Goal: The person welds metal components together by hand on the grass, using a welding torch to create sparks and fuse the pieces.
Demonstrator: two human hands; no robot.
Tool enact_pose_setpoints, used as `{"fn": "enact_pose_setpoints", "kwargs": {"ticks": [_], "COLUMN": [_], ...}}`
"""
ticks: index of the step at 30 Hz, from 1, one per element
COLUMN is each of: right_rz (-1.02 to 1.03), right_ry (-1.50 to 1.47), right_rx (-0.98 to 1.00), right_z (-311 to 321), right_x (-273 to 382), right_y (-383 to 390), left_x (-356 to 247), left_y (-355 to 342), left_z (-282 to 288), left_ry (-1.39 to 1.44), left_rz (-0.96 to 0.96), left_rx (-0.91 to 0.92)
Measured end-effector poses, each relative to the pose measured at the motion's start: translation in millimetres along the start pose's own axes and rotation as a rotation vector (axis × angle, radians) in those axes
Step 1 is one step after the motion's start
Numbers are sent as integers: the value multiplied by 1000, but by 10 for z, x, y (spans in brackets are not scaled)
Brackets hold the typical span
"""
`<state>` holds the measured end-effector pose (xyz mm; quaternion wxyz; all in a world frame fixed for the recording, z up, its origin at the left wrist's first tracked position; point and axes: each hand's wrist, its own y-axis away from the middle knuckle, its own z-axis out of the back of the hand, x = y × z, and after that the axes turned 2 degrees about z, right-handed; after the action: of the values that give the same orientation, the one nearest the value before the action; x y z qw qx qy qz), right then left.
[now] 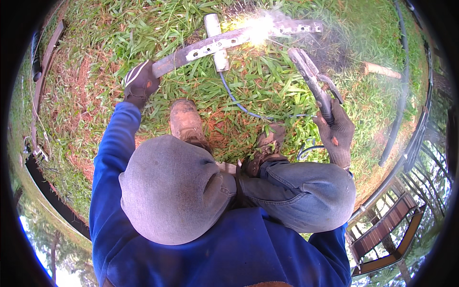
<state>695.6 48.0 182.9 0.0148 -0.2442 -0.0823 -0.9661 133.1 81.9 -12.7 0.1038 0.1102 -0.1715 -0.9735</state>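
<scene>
My left hand [141, 84], in a dark glove with pale stripes, is closed on the near end of a long perforated metal bar [169, 62]. The bar lies across a short pale pipe [212, 26] on the grass. My right hand [337, 129], in a brown knit glove, grips a welding electrode holder [308, 76]. A thin rod leads from its jaws toward a glaring white arc [260, 31] with smoke on the bar's right half; the glare hides the rod's tip and the metal there. A blue cable [234, 100] runs from under the pipe toward the right hand.
My boots [184, 119] and bent knees fill the lower middle. A wooden log [382, 71] lies right of the smoke, with long dark hoses or pipes [397, 119] beyond. At far left are a long plank [45, 71] and dark tube. Trees and a wooden structure [385, 225] show at lower right.
</scene>
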Motion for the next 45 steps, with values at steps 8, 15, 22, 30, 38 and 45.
{"fn": "enact_pose_setpoints", "kwargs": {"ticks": [8,15,22,30,38,45], "right_rz": [43,-163,-204,-294,-351,-172], "right_ry": [156,-332,-301,-363,-415,-233], "right_rx": [-2,-536,-428,-320,-251,-119], "right_z": [10,149,130,111,122,56], "right_x": [31,-173,-233,-70,-145,-153], "right_y": [-52,316,162,280,279,279], "left_x": [-43,21,62,-39,-84,99], "left_y": [59,166,-74,9,94,33], "left_z": [30,276,-126,-57,-61,-285], "left_ry": [27,119,-49,-45,-18,6], "left_rz": [-30,-67,-52,-22,-56,6], "left_rx": [-34,-111,-25,12,-34,-74]}}
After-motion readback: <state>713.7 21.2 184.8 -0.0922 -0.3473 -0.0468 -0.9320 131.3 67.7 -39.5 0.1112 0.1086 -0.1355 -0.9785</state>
